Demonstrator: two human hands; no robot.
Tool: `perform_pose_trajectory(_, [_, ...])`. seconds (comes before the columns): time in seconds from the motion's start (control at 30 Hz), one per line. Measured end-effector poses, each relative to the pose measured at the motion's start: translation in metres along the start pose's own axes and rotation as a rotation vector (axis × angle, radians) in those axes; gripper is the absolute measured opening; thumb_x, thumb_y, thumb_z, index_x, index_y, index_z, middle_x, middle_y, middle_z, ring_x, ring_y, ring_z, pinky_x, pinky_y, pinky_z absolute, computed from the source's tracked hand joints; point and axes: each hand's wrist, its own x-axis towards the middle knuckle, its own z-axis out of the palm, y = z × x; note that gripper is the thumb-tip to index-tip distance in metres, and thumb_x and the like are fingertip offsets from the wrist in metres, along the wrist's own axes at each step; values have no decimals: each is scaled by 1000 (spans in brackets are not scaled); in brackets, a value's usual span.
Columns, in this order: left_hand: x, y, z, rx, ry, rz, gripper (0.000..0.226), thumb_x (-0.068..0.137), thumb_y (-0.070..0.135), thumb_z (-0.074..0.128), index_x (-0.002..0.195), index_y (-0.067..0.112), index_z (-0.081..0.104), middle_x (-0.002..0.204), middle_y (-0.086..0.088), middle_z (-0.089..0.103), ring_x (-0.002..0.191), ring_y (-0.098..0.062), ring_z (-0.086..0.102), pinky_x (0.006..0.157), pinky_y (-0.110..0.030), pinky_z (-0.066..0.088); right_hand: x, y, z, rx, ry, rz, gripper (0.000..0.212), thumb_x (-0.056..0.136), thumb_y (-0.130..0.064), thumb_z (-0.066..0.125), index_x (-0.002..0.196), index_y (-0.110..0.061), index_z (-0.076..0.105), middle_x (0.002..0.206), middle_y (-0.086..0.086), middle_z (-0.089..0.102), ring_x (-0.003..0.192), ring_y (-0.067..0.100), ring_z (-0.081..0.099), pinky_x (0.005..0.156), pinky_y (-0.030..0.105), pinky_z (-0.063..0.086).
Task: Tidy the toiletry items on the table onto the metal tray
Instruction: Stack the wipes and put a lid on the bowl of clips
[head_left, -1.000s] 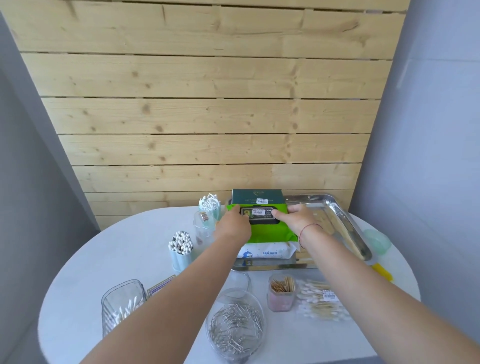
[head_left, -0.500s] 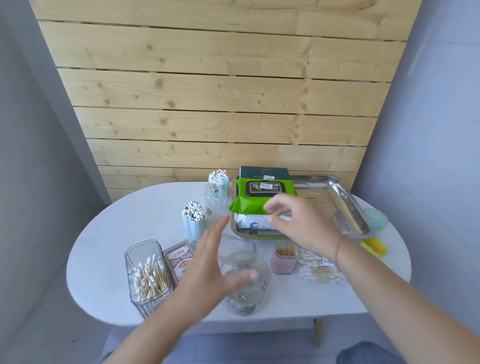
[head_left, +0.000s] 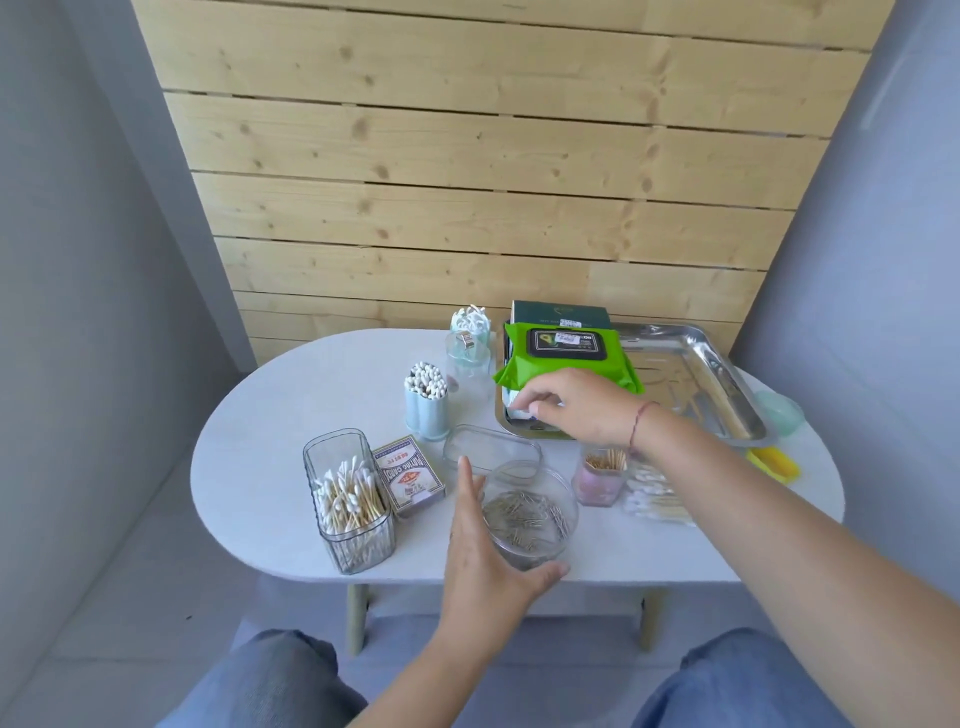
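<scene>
The metal tray (head_left: 727, 395) stands at the table's back right. A green wipes pack (head_left: 566, 364) lies in its left half on a white wipes pack (head_left: 519, 413), with a dark green box (head_left: 561, 314) behind. My right hand (head_left: 576, 410) hovers over the tray's front edge, fingers loosely curled and holding nothing. My left hand (head_left: 483, 545) is spread with straight fingers against the left side of a round clear jar of paper clips (head_left: 535, 519), thumb at its front. Whether it touches the jar is unclear.
On the white oval table (head_left: 270, 415): a clear box of cotton swabs (head_left: 348, 499), a card pack (head_left: 410, 475), a blue swab holder (head_left: 427, 405), a clear lid (head_left: 491, 449), a pink toothpick jar (head_left: 600, 478), a swab bag (head_left: 654, 499), a yellow item (head_left: 774, 462).
Both hands let go of the green wipes pack and drew back towards me. The left hand dropped to the paper clip jar; the view pulled back and tilted down.
</scene>
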Motion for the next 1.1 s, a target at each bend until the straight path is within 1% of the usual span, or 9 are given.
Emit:
perform_pose_trajectory(0.1, [0, -1, 2, 20, 39, -30, 132, 42, 50, 80, 141, 53, -9, 144, 13, 40, 133, 1, 34, 111, -31, 34, -11, 8, -21, 84, 41, 28, 26, 95, -11, 48, 114, -12, 65, 117, 4, 67, 105, 16, 60, 90, 24, 45])
perform_pose_trajectory(0.2, [-2, -4, 0, 5, 63, -15, 128, 43, 49, 79, 137, 59, -6, 139, 16, 42, 130, 0, 36, 110, -34, 36, -40, 40, -52, 194, 206, 78, 23, 94, -8, 50, 110, -13, 65, 111, 4, 69, 102, 14, 63, 88, 20, 48])
perform_pose_trajectory(0.33, [-4, -1, 0, -50, 86, 56, 124, 45, 43, 83, 133, 65, -1, 139, 14, 41, 131, -2, 37, 111, -37, 35, -89, 101, -72, 172, 355, 283, 22, 88, -10, 59, 109, -17, 63, 114, 4, 66, 105, 16, 61, 91, 26, 44])
perform_pose_trajectory(0.43, [-2, 9, 9, -68, 78, 119, 126, 48, 34, 88, 134, 64, 0, 141, 9, 42, 132, -5, 38, 111, -33, 32, -125, 140, -67, 64, 159, 454, 56, 80, -22, 71, 130, -18, 47, 138, 4, 48, 131, 19, 43, 104, 31, 36])
perform_pose_trajectory(0.5, [-2, 18, 17, -97, 53, 147, 126, 48, 34, 88, 136, 62, 2, 139, 13, 40, 131, -4, 38, 109, -31, 31, -145, 154, -57, 111, 64, 498, 83, 74, -31, 77, 142, -22, 31, 149, -1, 32, 139, 15, 29, 111, 32, 29])
perform_pose_trajectory(0.6, [-4, 31, 34, -114, -14, 158, 124, 45, 47, 83, 140, 56, 3, 139, 17, 40, 131, -1, 38, 106, -28, 31, -169, 167, -35, 170, 62, 530, 107, 64, -41, 81, 147, -31, 15, 154, -8, 17, 142, 14, 18, 114, 35, 24])
perform_pose_trajectory(0.73, [-6, 41, 53, -107, -60, 141, 126, 45, 47, 83, 140, 56, 1, 139, 17, 39, 129, 2, 38, 106, -26, 32, -188, 178, 6, 187, 121, 572, 122, 59, -41, 83, 148, -32, 0, 154, -4, 8, 144, 20, 9, 115, 36, 18])
perform_pose_trajectory(0.87, [-7, 44, 58, -91, -59, 129, 127, 44, 51, 81, 140, 57, -1, 141, 15, 39, 130, 0, 37, 105, -24, 30, -187, 183, 34, 200, 228, 619, 130, 54, -49, 81, 149, -29, -5, 155, 1, 11, 144, 24, 11, 117, 40, 19])
perform_pose_trajectory(1.1, [-8, 51, 56, -61, -61, 167, 126, 48, 45, 84, 140, 56, -3, 143, 17, 35, 134, 2, 31, 109, -25, 28, -180, 183, 43, 157, 456, 677, 113, 57, -48, 81, 146, -28, 15, 148, 2, 37, 137, 25, 30, 112, 40, 26])
